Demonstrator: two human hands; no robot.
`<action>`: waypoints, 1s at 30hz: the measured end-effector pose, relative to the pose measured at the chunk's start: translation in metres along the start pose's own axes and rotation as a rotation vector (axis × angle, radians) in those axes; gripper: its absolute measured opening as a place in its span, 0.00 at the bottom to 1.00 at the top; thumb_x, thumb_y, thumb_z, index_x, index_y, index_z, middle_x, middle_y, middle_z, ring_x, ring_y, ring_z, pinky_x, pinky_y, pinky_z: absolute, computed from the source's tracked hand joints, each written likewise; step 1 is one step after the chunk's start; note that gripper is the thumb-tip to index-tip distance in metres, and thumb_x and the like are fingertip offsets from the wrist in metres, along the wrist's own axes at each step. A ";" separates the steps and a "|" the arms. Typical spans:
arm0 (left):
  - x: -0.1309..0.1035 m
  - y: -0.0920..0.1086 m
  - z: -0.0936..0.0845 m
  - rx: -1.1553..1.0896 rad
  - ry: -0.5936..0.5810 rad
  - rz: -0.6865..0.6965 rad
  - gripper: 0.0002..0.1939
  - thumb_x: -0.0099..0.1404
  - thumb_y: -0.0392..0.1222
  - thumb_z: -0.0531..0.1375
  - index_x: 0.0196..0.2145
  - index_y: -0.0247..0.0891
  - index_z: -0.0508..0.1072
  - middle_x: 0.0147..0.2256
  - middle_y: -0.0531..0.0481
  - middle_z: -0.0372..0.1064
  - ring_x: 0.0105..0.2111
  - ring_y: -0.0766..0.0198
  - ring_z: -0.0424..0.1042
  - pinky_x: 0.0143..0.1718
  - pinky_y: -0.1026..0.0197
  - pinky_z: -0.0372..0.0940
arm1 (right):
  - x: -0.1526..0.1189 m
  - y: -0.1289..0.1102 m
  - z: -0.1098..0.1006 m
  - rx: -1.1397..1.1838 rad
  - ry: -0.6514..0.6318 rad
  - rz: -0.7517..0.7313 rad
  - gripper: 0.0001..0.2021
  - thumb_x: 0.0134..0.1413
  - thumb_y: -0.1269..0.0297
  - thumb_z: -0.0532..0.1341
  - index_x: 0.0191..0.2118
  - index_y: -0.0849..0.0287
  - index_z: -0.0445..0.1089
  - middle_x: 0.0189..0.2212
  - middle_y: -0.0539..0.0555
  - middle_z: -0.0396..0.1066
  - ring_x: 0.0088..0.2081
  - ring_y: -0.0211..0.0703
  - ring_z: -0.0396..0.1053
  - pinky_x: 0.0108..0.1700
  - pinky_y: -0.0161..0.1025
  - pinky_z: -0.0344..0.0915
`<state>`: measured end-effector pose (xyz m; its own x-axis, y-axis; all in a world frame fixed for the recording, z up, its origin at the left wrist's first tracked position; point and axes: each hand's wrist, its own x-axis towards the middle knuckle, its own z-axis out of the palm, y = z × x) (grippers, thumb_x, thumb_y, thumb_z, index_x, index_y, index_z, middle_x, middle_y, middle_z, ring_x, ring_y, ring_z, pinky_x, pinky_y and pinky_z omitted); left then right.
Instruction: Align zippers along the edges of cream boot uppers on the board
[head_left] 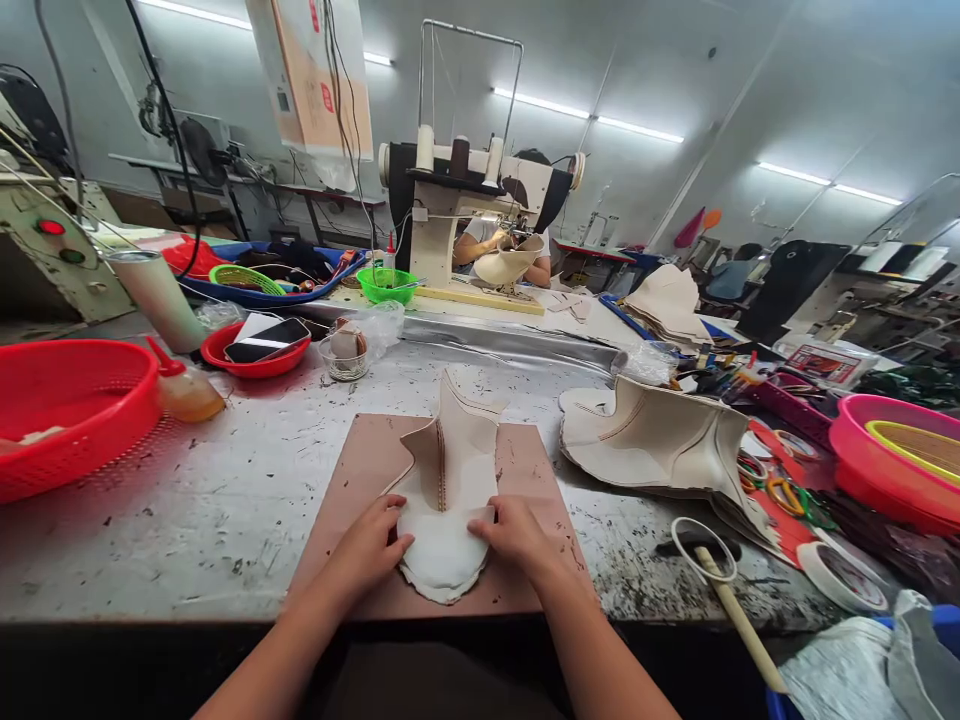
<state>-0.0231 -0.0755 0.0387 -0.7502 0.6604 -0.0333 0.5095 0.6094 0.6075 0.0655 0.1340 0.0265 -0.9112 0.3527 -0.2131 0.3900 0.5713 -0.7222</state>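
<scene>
A cream boot upper (444,540) with a stitched seam up its middle lies on a brown board (517,450) right before me. My left hand (375,545) grips its left edge, thumb on top and fingers at the rim. On the opposite edge, my right hand (514,530) has its thumb on the white surface and its fingers curled by the side. The undersides of both edges are hidden. To the right rests a stack of similar boot uppers (652,435). A hammer with a wooden handle (739,620) is at the front right, a white tape ring around it.
On the left stand a red basket (75,420), a glue bottle (187,390) and a red bowl with a phone (262,350). Scissors (786,497), tape rolls and a pink basket (892,470) crowd the right. Beyond the bench, a person works at a sewing machine (435,240).
</scene>
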 end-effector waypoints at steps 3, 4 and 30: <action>-0.003 0.003 0.000 0.060 0.008 0.014 0.06 0.55 0.38 0.54 0.21 0.39 0.65 0.49 0.41 0.66 0.49 0.53 0.65 0.49 0.53 0.61 | -0.006 -0.008 0.001 -0.097 0.050 -0.005 0.07 0.44 0.66 0.62 0.22 0.60 0.63 0.25 0.52 0.67 0.27 0.39 0.60 0.28 0.34 0.48; -0.004 0.003 0.000 0.077 0.011 0.020 0.06 0.55 0.38 0.54 0.22 0.39 0.66 0.49 0.41 0.66 0.49 0.52 0.65 0.50 0.51 0.60 | -0.008 -0.011 0.002 -0.118 0.062 -0.012 0.07 0.44 0.66 0.61 0.22 0.60 0.62 0.26 0.53 0.67 0.28 0.40 0.60 0.28 0.35 0.48; -0.018 0.012 -0.028 -0.388 -0.149 0.053 0.22 0.63 0.58 0.45 0.32 0.41 0.69 0.50 0.46 0.68 0.55 0.53 0.61 0.50 0.52 0.61 | -0.026 0.006 -0.041 0.774 -0.505 -0.034 0.22 0.35 0.51 0.68 0.35 0.61 0.72 0.36 0.53 0.70 0.38 0.43 0.65 0.42 0.39 0.59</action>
<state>-0.0153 -0.0928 0.0690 -0.6430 0.7604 -0.0911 0.3279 0.3808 0.8645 0.0974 0.1588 0.0544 -0.9411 -0.1244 -0.3145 0.3306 -0.1433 -0.9328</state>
